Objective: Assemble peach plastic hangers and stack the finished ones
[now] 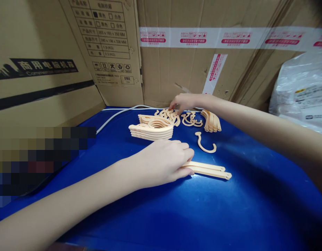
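Observation:
My left hand (166, 161) is closed around a pair of slim, cream-coloured plastic hanger arms (210, 169), whose ends with small holes stick out to the right. At the back of the blue table, my right hand (184, 101) reaches down into a pile of cream hanger hooks (174, 118), its fingers apart at the pile; whether it touches a hook is unclear. One loose hook (206, 148) lies alone in front of the pile. More hooks (191, 119) lie just right of the hand. Behind my left hand sits a neat stack of folded hanger pieces (152, 130).
A bundle of curved cream pieces (211, 121) stands at the back right. A white cable (116, 116) runs along the rear of the blue table (229, 216). Cardboard boxes (166, 73) wall in the back and left, and plastic wrapping (304, 90) bulges at the right.

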Available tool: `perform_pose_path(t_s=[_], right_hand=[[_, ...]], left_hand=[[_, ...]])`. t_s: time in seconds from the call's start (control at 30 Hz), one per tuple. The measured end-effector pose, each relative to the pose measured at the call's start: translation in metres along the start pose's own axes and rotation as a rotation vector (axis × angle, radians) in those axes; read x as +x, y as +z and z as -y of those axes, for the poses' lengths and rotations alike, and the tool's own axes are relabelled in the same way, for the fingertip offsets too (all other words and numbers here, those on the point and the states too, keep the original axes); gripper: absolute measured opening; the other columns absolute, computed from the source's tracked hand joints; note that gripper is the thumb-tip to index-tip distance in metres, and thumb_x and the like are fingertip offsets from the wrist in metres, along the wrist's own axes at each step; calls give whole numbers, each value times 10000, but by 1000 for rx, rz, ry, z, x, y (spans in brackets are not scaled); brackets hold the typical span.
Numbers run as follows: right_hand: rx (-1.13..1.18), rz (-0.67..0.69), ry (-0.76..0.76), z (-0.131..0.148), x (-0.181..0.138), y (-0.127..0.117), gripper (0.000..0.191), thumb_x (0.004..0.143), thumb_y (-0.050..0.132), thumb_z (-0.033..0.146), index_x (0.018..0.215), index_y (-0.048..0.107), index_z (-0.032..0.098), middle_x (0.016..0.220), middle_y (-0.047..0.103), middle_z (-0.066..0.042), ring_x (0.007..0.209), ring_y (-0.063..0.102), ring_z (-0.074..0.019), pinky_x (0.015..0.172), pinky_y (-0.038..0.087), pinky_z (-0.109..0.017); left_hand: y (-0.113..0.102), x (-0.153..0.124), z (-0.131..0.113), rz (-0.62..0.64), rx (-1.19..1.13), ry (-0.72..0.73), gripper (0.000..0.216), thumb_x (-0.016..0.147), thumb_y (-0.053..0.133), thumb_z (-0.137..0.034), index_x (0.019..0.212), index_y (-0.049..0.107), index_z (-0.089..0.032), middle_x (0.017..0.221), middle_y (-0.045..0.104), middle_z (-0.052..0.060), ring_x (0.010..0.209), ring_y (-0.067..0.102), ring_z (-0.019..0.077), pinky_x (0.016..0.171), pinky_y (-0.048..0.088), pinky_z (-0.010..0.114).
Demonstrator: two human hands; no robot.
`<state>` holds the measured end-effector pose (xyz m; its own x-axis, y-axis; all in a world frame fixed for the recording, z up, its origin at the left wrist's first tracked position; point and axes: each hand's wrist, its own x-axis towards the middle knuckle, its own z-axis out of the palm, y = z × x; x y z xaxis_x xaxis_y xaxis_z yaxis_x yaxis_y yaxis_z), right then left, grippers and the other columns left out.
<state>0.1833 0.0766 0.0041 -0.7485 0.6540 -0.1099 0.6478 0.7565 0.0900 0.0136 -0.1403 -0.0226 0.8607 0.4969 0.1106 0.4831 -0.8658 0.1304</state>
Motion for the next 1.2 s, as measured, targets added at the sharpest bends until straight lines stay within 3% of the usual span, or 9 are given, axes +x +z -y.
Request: perform_pose_path(t_s=[0.17,0.3,0.5,1.2], right_hand=[[77,51,-20,4,2,-7,413,775,711,234,1179,696,152,1147,727,-65,1002,666,-229,831,484,-317],[106,79,-7,3,7,-9,377,754,747,271,1112,723,157,1094,745,-48,983,670,-241,825,487,-337],[104,51,14,-3,12,-6,334,716,782,281,1037,747,193,1051,751,-34,963,666,-242,809,469,-330],[104,40,20,2,3,-5,184,780,700,241,953,710,178,891,749,-13,812,658,-185,701,477,-302]], left_hand=[[0,0,0,1,48,10,201,930,576,-344,882,630,-156,857,629,20,743,576,164,597,351,275],[0,0,0,6,64,10,211,934,571,-353,897,628,-153,876,635,26,757,586,170,592,345,275],[0,0,0,7,73,7,212,932,574,-352,893,627,-150,880,636,29,757,586,172,588,342,278],[1,0,-1,0,68,12,213,935,569,-354,889,626,-155,876,633,28,744,584,165,587,345,273]])
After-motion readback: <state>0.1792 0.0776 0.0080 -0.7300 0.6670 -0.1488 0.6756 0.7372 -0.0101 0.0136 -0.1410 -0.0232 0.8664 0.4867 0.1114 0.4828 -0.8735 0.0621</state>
